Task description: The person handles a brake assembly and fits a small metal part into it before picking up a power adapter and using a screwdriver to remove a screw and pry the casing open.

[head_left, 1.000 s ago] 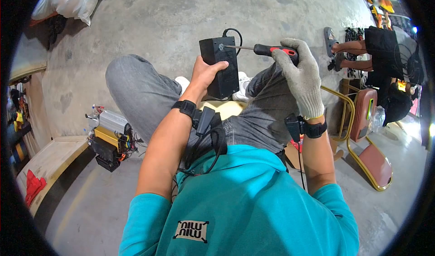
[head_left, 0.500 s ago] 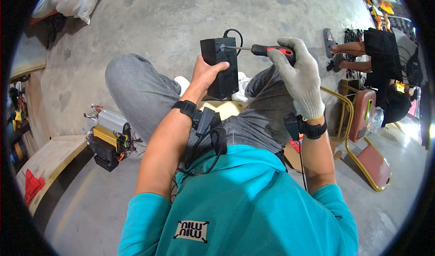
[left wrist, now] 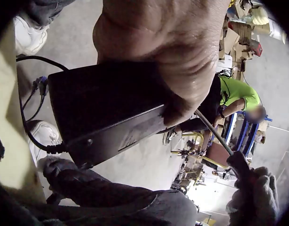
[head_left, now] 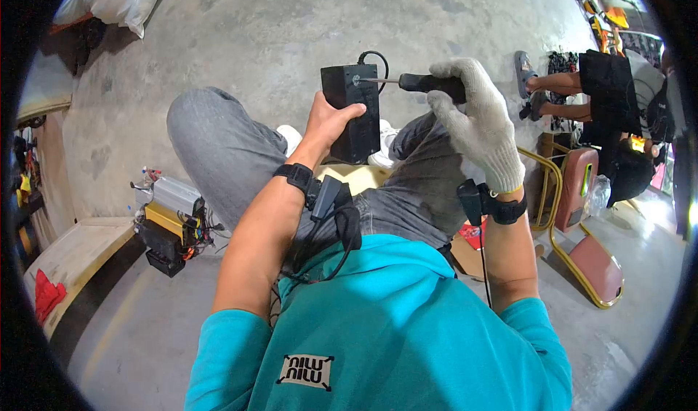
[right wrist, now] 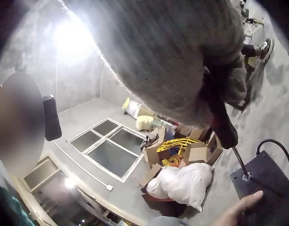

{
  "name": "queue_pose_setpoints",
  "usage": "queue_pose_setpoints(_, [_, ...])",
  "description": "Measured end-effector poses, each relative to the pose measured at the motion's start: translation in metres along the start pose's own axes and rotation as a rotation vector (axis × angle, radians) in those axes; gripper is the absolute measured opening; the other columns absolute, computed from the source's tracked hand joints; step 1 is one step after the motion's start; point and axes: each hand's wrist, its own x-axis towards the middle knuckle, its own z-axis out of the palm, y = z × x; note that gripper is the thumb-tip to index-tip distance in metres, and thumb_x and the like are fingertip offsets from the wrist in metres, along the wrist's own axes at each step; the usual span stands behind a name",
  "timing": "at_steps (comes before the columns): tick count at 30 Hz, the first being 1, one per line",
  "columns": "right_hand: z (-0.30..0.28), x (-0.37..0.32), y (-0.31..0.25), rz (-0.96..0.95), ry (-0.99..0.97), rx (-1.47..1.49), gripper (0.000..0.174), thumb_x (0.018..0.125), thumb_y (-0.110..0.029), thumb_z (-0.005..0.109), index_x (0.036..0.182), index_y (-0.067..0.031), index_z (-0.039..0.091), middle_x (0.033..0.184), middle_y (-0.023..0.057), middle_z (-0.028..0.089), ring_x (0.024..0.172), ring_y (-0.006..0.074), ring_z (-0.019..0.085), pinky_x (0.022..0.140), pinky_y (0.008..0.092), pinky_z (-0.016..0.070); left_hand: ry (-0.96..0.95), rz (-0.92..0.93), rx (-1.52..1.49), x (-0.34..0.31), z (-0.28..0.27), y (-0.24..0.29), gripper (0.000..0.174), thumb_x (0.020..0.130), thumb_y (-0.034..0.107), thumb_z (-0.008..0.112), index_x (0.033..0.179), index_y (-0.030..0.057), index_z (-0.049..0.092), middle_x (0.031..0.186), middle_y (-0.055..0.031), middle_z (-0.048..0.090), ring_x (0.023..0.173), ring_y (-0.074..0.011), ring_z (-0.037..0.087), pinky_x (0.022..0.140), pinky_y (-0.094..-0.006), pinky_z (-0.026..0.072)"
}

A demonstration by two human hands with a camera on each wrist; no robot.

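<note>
My bare left hand (head_left: pixel 331 120) grips a black power-adapter box (head_left: pixel 354 116) upright above my knees, thumb across its front; a black cable (head_left: pixel 372 53) leaves its top. My gloved right hand (head_left: pixel 471 113) holds a screwdriver (head_left: pixel 425 84) level, its tip at a screw near the box's top. In the left wrist view, the palm (left wrist: pixel 158 42) wraps the box (left wrist: pixel 106 108), and the shaft (left wrist: pixel 212 133) runs to the glove (left wrist: pixel 255 195). The right wrist view shows the glove (right wrist: pixel 172 52), the dark handle (right wrist: pixel 220 120) and the tip on the box (right wrist: pixel 269 183).
I sit with grey-trousered knees (head_left: pixel 211 142) over a concrete floor. A pile of electronic units with wires (head_left: pixel 169 218) lies at left beside a wooden board (head_left: pixel 73 254). A gold-framed chair (head_left: pixel 585 229) and another seated person (head_left: pixel 618 84) are at right. White sacks (head_left: pixel 109 0) sit far left.
The screwdriver has turned in my right hand: its red stripe no longer faces the camera. Both hands and the box shifted slightly left.
</note>
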Motion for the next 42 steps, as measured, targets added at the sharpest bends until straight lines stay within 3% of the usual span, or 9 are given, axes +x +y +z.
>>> queue_pose_setpoints(7, [-0.007,0.008,0.0,0.243,-0.13,-0.083,0.028,0.092,-0.016,0.07,0.115,-0.0026,0.063,0.098,0.0163,0.068,0.098,0.03,0.07,0.081,0.0341,0.0542,0.013,-0.073,-0.01,0.001,0.0,0.001,0.025,0.077,0.006,0.076,0.101,-0.0003,0.073,0.092,-0.0088,0.075,0.079,-0.0171,0.071,0.073,-0.0334,0.057])
queue_pose_setpoints(10, [-0.006,0.006,0.005,0.002,-0.039,-0.084,0.027,0.092,-0.017,0.07,0.115,-0.0022,0.063,0.098,0.0168,0.068,0.099,0.03,0.07,0.083,0.0347,0.0542,0.021,-0.062,-0.022,0.0,0.001,0.001,0.024,0.077,0.006,0.076,0.1,0.0,0.073,0.091,-0.0087,0.075,0.079,-0.0174,0.072,0.073,-0.0333,0.0572])
queue_pose_setpoints(17, [0.0,0.006,-0.004,-0.029,0.078,-0.018,0.025,0.094,-0.014,0.067,0.114,-0.0013,0.062,0.099,0.0179,0.066,0.094,0.0291,0.069,0.081,0.0358,0.0531,-0.003,-0.059,0.007,0.008,-0.002,-0.013,0.034,0.079,0.009,0.076,0.112,0.002,0.067,0.101,-0.0094,0.073,0.09,-0.0202,0.071,0.081,-0.0357,0.0575])
queue_pose_setpoints(20, [-0.009,0.014,-0.004,0.417,-0.108,0.027,0.027,0.092,-0.012,0.069,0.116,-0.001,0.062,0.106,0.0154,0.064,0.097,0.0266,0.068,0.082,0.035,0.0534,-0.014,-0.077,0.01,0.007,-0.002,-0.012,0.035,0.079,0.009,0.077,0.111,0.0018,0.067,0.1,-0.0094,0.073,0.089,-0.0203,0.071,0.081,-0.0362,0.0576])
queue_pose_setpoints(25, [-0.01,0.009,0.007,-0.046,-0.085,0.092,0.028,0.095,-0.015,0.067,0.118,-0.0015,0.061,0.096,0.0146,0.067,0.091,0.0257,0.069,0.081,0.0333,0.0532,-0.035,-0.07,-0.012,0.005,-0.002,-0.008,0.035,0.078,0.009,0.078,0.111,0.0016,0.067,0.1,-0.0095,0.073,0.089,-0.0203,0.071,0.081,-0.0363,0.0578])
queue_pose_setpoints(32, [-0.006,0.01,-0.01,0.182,0.006,-0.042,0.027,0.095,-0.015,0.068,0.118,-0.0022,0.062,0.091,0.0138,0.066,0.089,0.0228,0.067,0.082,0.0308,0.052,-0.027,-0.091,-0.004,0.004,-0.002,-0.008,0.037,0.078,0.008,0.078,0.112,-0.0002,0.067,0.1,-0.0102,0.073,0.087,-0.0206,0.072,0.08,-0.0362,0.0579])
queue_pose_setpoints(34, [-0.013,0.014,-0.006,0.328,-0.158,0.022,0.033,0.092,-0.017,0.071,0.12,-0.0026,0.061,0.093,0.0143,0.067,0.093,0.0219,0.068,0.084,0.0309,0.0521,-0.021,-0.102,0.004,0.004,-0.002,-0.006,0.037,0.078,0.007,0.078,0.112,-0.0003,0.067,0.1,-0.0104,0.073,0.086,-0.0206,0.072,0.08,-0.0361,0.058])
queue_pose_setpoints(35, [-0.008,0.011,0.012,0.153,-0.104,0.06,0.036,0.092,-0.019,0.071,0.122,-0.0023,0.06,0.095,0.015,0.067,0.092,0.0213,0.067,0.08,0.0317,0.0521,-0.01,-0.105,-0.006,0.002,-0.001,-0.006,0.037,0.078,0.007,0.077,0.112,-0.0002,0.067,0.099,-0.0103,0.073,0.086,-0.0205,0.072,0.079,-0.0361,0.0581])
queue_pose_setpoints(42, [-0.001,0.009,-0.001,0.018,0.072,0.07,0.029,0.095,-0.015,0.065,0.121,-0.0018,0.06,0.097,0.0156,0.069,0.088,0.0244,0.068,0.075,0.0354,0.0516,0.022,-0.077,-0.035,0.005,-0.001,-0.011,0.033,0.076,0.006,0.078,0.107,0.0002,0.069,0.097,-0.01,0.073,0.084,-0.0191,0.071,0.076,-0.0351,0.0578])
